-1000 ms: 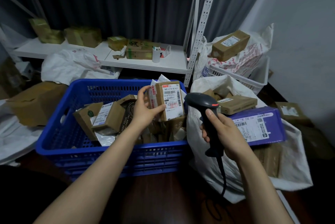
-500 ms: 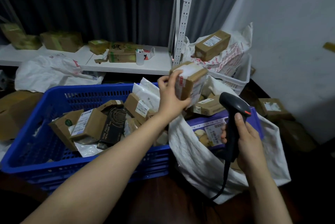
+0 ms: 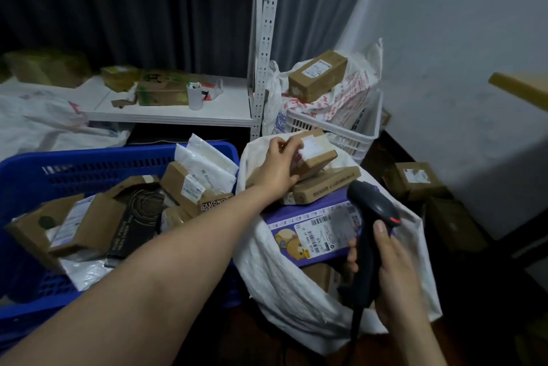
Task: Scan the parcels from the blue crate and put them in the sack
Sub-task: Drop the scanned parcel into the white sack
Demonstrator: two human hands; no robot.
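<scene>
My left hand (image 3: 277, 165) grips a small brown cardboard parcel (image 3: 315, 155) over the open mouth of the white sack (image 3: 284, 273), low above the parcels inside. In the sack lie a flat brown box (image 3: 324, 184) and a purple box (image 3: 314, 232) with a white label and a bear picture. My right hand (image 3: 388, 262) holds the black handheld scanner (image 3: 370, 217) by its grip at the sack's right side, its cable hanging down. The blue crate (image 3: 74, 167) on the left holds several brown boxes and white mailers.
A white metal shelf (image 3: 166, 112) with boxes and a white cup stands behind the crate. A white basket (image 3: 353, 131) with a printed bag and a brown box sits behind the sack. More boxes (image 3: 415, 178) lie on the dark floor by the right wall.
My left hand carried the small parcel from the crate rightward and down over the sack. The scanner hand shifted right. My view turned to the right.
</scene>
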